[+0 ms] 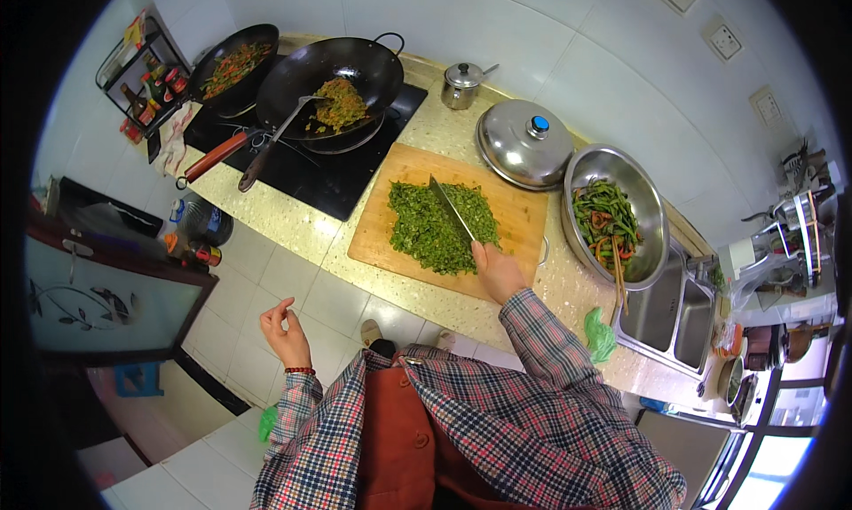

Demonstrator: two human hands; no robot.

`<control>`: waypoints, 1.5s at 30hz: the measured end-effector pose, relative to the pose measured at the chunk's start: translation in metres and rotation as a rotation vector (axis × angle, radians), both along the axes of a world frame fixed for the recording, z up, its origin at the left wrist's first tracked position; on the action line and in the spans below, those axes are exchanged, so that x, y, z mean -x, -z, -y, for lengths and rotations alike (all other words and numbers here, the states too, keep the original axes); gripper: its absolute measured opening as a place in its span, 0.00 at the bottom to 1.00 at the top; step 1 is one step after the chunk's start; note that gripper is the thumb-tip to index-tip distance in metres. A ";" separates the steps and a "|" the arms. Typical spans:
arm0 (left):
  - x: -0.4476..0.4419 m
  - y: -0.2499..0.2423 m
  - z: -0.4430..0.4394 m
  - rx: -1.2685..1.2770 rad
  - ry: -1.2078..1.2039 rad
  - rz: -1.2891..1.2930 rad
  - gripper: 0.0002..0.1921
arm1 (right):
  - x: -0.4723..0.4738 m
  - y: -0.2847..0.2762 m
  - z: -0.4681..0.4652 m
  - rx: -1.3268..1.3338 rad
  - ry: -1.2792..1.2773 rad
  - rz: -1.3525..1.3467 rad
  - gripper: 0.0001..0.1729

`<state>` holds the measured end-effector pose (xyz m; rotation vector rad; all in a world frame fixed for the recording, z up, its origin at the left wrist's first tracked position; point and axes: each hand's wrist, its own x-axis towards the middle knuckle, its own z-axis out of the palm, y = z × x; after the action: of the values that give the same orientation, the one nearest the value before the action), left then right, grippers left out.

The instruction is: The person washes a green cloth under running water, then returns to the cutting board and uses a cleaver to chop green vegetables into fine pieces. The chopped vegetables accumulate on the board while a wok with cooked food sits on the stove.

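Observation:
My right hand (pixel 496 270) grips the handle of a kitchen knife (pixel 452 210), whose blade rests in a spread of finely chopped green vegetables (pixel 426 227). The greens cover much of a wooden cutting board (pixel 373 234) on the speckled countertop. Away from the counter, my left hand (pixel 285 333) hangs over the floor with its fingers loosely curled and apart, holding nothing. A red bead bracelet circles that wrist.
On the black cooktop (pixel 319 184) stand a wok (pixel 293 77) with minced food and a metal spatula (pixel 286 127), and a second pan (pixel 200 77). Right of the board are a domed lid (pixel 512 137), a steel bowl (pixel 649 210) with beans and chopsticks (pixel 619 277), and a sink (pixel 652 310).

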<state>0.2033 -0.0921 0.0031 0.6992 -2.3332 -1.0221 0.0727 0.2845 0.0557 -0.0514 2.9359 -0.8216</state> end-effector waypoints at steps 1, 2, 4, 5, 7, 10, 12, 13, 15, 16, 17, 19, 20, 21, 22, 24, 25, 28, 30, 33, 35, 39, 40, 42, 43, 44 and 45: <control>0.001 0.000 0.001 -0.001 -0.005 0.026 0.10 | -0.001 -0.001 0.002 -0.023 -0.001 0.063 0.26; 0.004 0.000 0.003 0.001 0.000 -0.010 0.11 | 0.001 -0.004 0.001 -0.020 -0.001 0.002 0.27; 0.003 0.000 0.006 -0.013 0.000 -0.020 0.11 | -0.002 -0.008 0.001 -0.027 0.025 0.049 0.27; 0.004 0.000 0.007 -0.023 0.006 -0.016 0.11 | -0.001 -0.011 0.002 -0.020 0.017 0.051 0.27; 0.004 0.002 0.010 -0.057 -0.002 -0.012 0.11 | -0.003 -0.014 0.003 -0.009 0.028 0.064 0.27; 0.008 0.005 0.014 -0.047 0.033 -0.006 0.11 | 0.000 -0.017 0.006 -0.071 0.006 0.139 0.26; 0.011 0.007 0.018 -0.018 0.024 0.010 0.11 | -0.001 -0.019 0.005 -0.059 0.009 0.108 0.24; 0.015 0.007 0.020 -0.007 0.028 0.000 0.11 | -0.001 -0.021 0.003 -0.057 0.028 0.096 0.23; 0.019 0.007 0.022 -0.021 0.025 -0.001 0.11 | -0.008 -0.025 -0.003 0.031 -0.034 0.029 0.22; 0.020 0.007 0.022 -0.040 0.022 -0.008 0.11 | -0.013 -0.027 -0.006 0.070 -0.055 0.002 0.22; 0.021 0.007 0.021 -0.041 0.028 -0.005 0.11 | -0.019 -0.028 -0.010 0.066 -0.099 0.015 0.22; 0.022 0.007 0.018 -0.065 0.036 -0.014 0.11 | -0.030 -0.029 -0.019 0.086 -0.197 0.038 0.21; 0.021 0.007 0.017 -0.061 0.028 -0.010 0.11 | -0.034 -0.028 -0.023 0.049 -0.255 0.045 0.21; 0.020 0.008 0.015 -0.064 0.026 -0.011 0.11 | -0.036 -0.026 -0.028 0.040 -0.319 0.052 0.21; 0.019 0.008 0.013 -0.072 0.030 -0.022 0.11 | -0.037 -0.024 -0.032 0.022 -0.370 0.071 0.21; 0.017 0.010 0.011 -0.062 0.013 -0.005 0.11 | -0.035 -0.016 -0.039 -0.027 -0.459 0.039 0.21; 0.015 0.010 0.009 -0.073 0.003 0.001 0.11 | -0.033 -0.011 -0.042 -0.080 -0.490 0.052 0.20; 0.011 0.013 0.006 -0.045 -0.005 0.021 0.11 | -0.019 0.001 -0.048 -0.073 -0.567 -0.051 0.21; 0.008 0.014 0.003 -0.027 -0.016 0.020 0.11 | -0.008 0.005 -0.050 -0.191 -0.560 -0.070 0.22; 0.003 0.014 0.000 -0.024 -0.029 0.015 0.11 | 0.002 0.006 -0.050 -0.297 -0.568 -0.132 0.23; 0.000 0.013 -0.002 -0.025 -0.040 0.008 0.11 | 0.004 0.005 -0.051 -0.316 -0.569 -0.182 0.23; -0.005 0.009 -0.005 -0.009 -0.066 -0.001 0.11 | 0.006 0.004 -0.057 -0.242 -0.535 -0.236 0.23; -0.006 0.008 -0.006 -0.009 -0.065 -0.015 0.11 | 0.007 0.005 -0.058 -0.194 -0.522 -0.279 0.23; -0.006 0.007 -0.008 0.029 -0.070 0.000 0.11 | 0.010 0.009 -0.057 -0.200 -0.451 -0.225 0.23; -0.006 0.006 -0.009 0.038 -0.070 -0.005 0.11 | 0.011 0.011 -0.056 -0.216 -0.389 -0.235 0.23; -0.005 0.006 -0.010 0.056 -0.065 0.004 0.11 | 0.012 0.013 -0.053 -0.181 -0.379 -0.209 0.23; -0.004 0.005 -0.011 0.068 -0.062 0.008 0.11 | 0.012 0.015 -0.049 -0.168 -0.346 -0.201 0.23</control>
<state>0.2075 -0.0812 -0.0021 0.7457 -2.3262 -0.9102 0.0605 0.3336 0.0402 -0.6430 3.0330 -0.5442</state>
